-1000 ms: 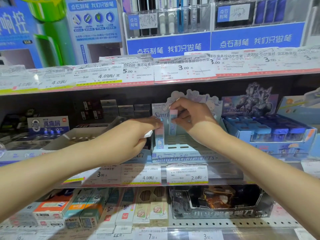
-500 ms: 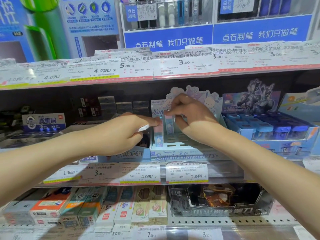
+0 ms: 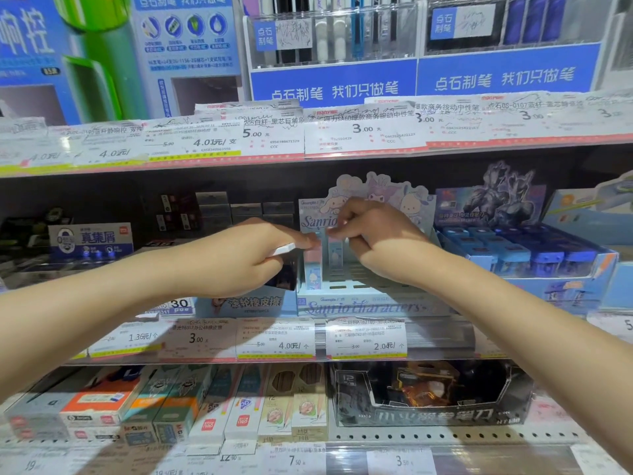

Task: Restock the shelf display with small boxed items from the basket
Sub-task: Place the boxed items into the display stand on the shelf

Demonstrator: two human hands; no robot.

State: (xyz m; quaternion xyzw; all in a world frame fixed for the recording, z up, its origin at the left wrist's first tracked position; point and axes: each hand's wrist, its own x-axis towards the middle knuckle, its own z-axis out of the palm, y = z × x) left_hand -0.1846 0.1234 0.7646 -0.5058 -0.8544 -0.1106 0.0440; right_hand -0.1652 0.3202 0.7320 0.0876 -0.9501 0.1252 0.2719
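Restocking appears to be at an early stage, judged from the slotted display tray: only two small boxes stand upright in it, both at its left end, and the slots to the right of them show bare; the basket is not in view, so remaining stock cannot be counted.

The pink-topped box stands in the tray's leftmost slot, seated to its base as far as can be seen; the second box stands in the next slot to its right, touching or nearly touching it.

The left hand reaches to the tray's left end; its fingers are curled, the fingertips pressing the top of the pink-topped box; a small white box is held inside the curled hand, one end projecting toward the tray, presumably next to be placed.

The right hand is over the tray's left half, its forearm crossing the bare slots; thumb and forefinger pinch the top of the second box, the other fingers curled behind.

Judgement: the second box is in the act of being seated; most of the tray remains to be filled.
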